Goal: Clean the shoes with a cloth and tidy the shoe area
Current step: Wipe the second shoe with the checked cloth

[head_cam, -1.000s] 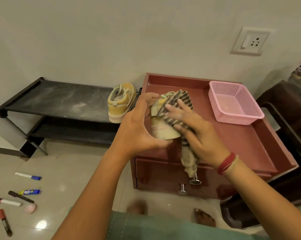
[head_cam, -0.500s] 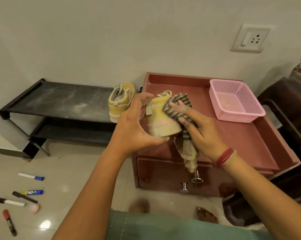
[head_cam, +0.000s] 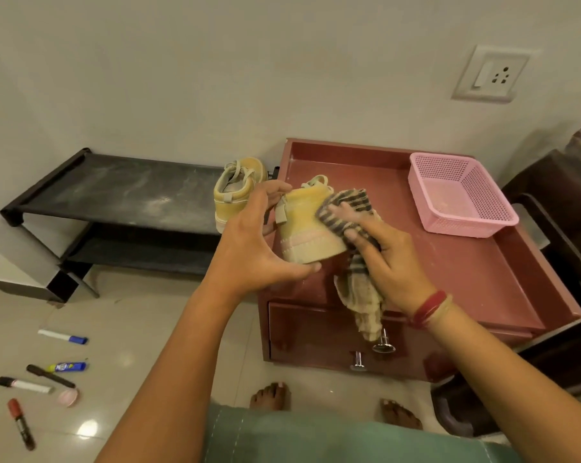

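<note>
Head view: left hand (head_cam: 249,248) around yellow shoe (head_cam: 306,225), right hand (head_cam: 389,259) tight on striped cloth (head_cam: 352,200), shoe toe hidden.

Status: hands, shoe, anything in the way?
Left hand grips yellow shoe above red cabinet. Right hand holds striped cloth against it. Second shoe on black rack. Nothing in the way.

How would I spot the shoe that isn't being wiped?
Find the low black shoe rack, left of the red cabinet. At its right end, on the top shelf, stands a small yellow shoe. Unlike its twin, it is not being held.
</note>
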`<state>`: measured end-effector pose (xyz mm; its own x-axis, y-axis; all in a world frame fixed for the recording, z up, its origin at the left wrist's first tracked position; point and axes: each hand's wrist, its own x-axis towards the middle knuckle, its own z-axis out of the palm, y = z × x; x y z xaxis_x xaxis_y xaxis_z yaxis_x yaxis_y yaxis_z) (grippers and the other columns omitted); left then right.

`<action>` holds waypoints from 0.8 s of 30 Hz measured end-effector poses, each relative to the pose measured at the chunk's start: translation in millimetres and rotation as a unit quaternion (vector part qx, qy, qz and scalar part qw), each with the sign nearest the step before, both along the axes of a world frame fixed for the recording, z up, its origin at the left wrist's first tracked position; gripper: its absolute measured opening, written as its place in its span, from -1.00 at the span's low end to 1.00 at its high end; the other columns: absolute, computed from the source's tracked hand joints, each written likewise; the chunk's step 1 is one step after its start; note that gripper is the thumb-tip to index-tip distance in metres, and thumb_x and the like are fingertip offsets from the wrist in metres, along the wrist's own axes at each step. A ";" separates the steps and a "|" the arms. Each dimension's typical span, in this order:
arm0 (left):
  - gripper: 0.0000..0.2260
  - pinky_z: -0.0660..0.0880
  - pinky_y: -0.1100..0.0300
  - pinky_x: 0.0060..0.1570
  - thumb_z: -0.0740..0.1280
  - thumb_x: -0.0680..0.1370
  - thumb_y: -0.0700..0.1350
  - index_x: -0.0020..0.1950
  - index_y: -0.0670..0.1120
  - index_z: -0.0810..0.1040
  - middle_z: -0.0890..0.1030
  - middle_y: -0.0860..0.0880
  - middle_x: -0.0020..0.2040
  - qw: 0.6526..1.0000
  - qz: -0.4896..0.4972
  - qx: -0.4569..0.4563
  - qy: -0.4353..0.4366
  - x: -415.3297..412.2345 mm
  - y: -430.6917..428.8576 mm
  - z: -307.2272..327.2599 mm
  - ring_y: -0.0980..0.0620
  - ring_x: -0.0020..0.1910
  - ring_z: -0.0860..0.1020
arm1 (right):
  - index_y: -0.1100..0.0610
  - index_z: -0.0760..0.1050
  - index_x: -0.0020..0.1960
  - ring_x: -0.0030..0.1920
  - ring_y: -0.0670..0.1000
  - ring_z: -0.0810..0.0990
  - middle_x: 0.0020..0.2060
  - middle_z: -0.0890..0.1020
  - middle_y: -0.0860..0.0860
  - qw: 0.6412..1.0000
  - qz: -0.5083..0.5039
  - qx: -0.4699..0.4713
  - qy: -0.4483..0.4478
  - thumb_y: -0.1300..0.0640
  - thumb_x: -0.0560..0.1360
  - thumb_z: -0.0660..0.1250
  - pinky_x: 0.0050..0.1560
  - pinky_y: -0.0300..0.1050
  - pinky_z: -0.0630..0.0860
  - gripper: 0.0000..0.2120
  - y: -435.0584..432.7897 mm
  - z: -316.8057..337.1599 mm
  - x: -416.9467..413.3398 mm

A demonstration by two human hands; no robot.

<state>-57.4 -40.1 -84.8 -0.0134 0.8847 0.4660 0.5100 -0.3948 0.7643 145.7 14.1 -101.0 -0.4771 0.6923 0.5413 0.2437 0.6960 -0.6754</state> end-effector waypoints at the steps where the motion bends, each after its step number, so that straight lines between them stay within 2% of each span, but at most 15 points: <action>1: -0.17 0.52 0.31 0.09 0.67 0.16 -0.12 0.31 -0.07 0.31 0.52 0.02 0.21 1.000 0.007 -0.001 0.000 -1.1 -0.2 -0.1 0.12 0.23 0.51 | 0.00 0.46 0.27 0.27 -0.19 0.48 0.20 0.54 -0.16 0.999 -0.030 -0.012 -0.005 0.19 0.56 0.22 0.29 -0.22 0.41 -0.70 7.0 -0.7 2.2; 3: -0.16 0.50 0.37 0.06 0.66 0.17 -0.10 0.33 -0.01 0.30 0.50 0.03 0.23 1.000 0.010 -0.009 0.003 -3.1 -0.9 0.7 0.11 0.24 0.50 | -0.07 0.48 0.23 0.16 -0.32 0.50 0.12 0.56 -0.23 0.996 -0.074 -0.040 -0.016 0.11 0.56 0.22 0.18 -0.36 0.42 -0.73 19.0 -1.5 8.3; 5: -0.19 0.47 0.42 0.05 0.64 0.21 -0.10 0.35 0.02 0.30 0.46 0.03 0.26 1.000 -0.003 -0.015 0.027 -4.4 -1.6 0.0 0.11 0.26 0.46 | -0.11 0.51 0.15 0.03 -0.34 0.53 0.02 0.58 -0.28 0.992 -0.106 -0.071 0.000 0.08 0.56 0.20 0.07 -0.38 0.45 -0.78 28.2 -0.1 12.8; 8: -0.24 0.42 0.46 0.02 0.50 0.25 -0.01 0.41 0.10 0.28 0.34 0.07 0.30 0.993 0.006 -0.023 0.117 -2.9 -4.2 -1.3 0.18 0.21 0.37 | 0.05 0.52 0.13 -0.11 -0.36 0.52 -0.09 0.56 -0.24 0.969 -0.201 -0.098 0.102 0.15 0.60 0.19 -0.04 -0.41 0.44 -0.82 39.5 4.1 15.0; 9: -0.23 0.40 0.46 -0.02 0.46 0.25 0.01 0.43 0.13 0.26 0.30 0.08 0.30 0.990 0.019 -0.030 0.138 -1.4 -4.2 -1.6 0.16 0.19 0.36 | 0.11 0.52 0.14 -0.12 -0.36 0.51 -0.10 0.56 -0.22 0.961 -0.230 -0.102 0.112 0.16 0.60 0.19 -0.03 -0.42 0.43 -0.81 42.1 4.6 13.3; 12: -0.19 0.40 0.37 -0.09 0.47 0.25 0.02 0.46 0.11 0.22 0.27 0.06 0.28 0.984 0.064 -0.040 0.160 3.1 -1.0 -4.6 0.14 0.12 0.35 | 0.07 0.53 0.14 -0.05 -0.24 0.54 -0.04 0.59 -0.17 0.970 -0.203 -0.112 0.070 0.16 0.60 0.19 0.06 -0.32 0.45 -0.81 36.7 1.9 -0.9; 15: -0.14 0.34 0.34 -0.01 0.55 0.25 0.04 0.47 0.02 0.23 0.31 0.03 0.27 0.977 0.092 -0.045 0.187 7.7 5.9 -12.6 0.17 0.12 0.34 | 0.10 0.53 0.21 0.08 -0.23 0.51 0.07 0.60 -0.10 0.989 -0.132 -0.065 0.006 0.16 0.59 0.21 0.08 -0.46 0.39 -0.76 15.1 3.6 -21.8; 19: -0.07 0.44 0.26 0.04 0.55 0.22 0.03 0.49 -0.13 0.21 0.34 -0.05 0.27 0.976 0.110 -0.056 0.179 12.9 12.3 -26.3 0.05 0.20 0.41 | 0.12 0.45 0.33 0.35 -0.08 0.38 0.27 0.51 0.01 0.992 -0.003 0.033 -0.121 0.16 0.56 0.20 0.39 -0.21 0.24 -0.65 -10.8 -2.7 -43.0; 21: -0.06 0.46 0.21 0.01 0.55 0.21 0.01 0.49 -0.12 0.19 0.33 -0.04 0.23 0.976 0.108 -0.066 0.177 11.6 12.3 -27.9 0.06 0.16 0.39 | 0.09 0.44 0.34 0.39 -0.03 0.35 0.30 0.50 0.03 0.987 -0.023 0.036 -0.152 0.15 0.57 0.17 0.42 -0.10 0.23 -0.65 0.2 -11.2 -33.0; 24: -0.08 0.38 0.25 -0.07 0.55 0.20 -0.04 0.48 -0.07 0.20 0.31 -0.01 0.21 0.974 0.097 -0.072 0.192 10.6 11.2 -24.6 0.11 0.11 0.34 | 0.05 0.46 0.32 0.42 0.00 0.32 0.30 0.50 0.02 0.985 -0.132 -0.042 -0.107 0.15 0.59 0.17 0.40 0.07 0.30 -0.68 19.1 -15.6 -11.3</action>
